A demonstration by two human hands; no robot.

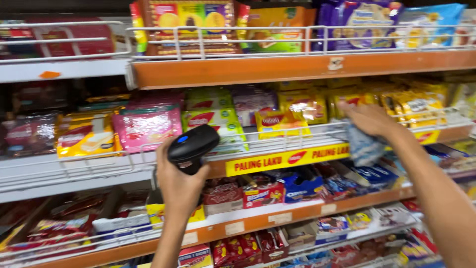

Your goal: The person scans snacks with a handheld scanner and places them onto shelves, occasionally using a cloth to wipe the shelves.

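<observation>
My left hand [178, 186] grips a black handheld barcode scanner [192, 145] with a blue button, raised before the middle shelf of wafer packs. My right hand [369, 119] reaches toward the yellow snack packs [416, 106] on the same shelf and holds a light blue cloth [363, 146] that hangs below the fingers. A white wire rail [292, 135] runs along the shelf front between the two hands.
Orange-edged shelves [297, 67] stacked with biscuit and wafer packs fill the view. A yellow and red shelf strip [285, 160] sits below the rail. Blue and red biscuit packs [302, 186] lie on lower shelves. Pink packs [148, 126] stand to the left.
</observation>
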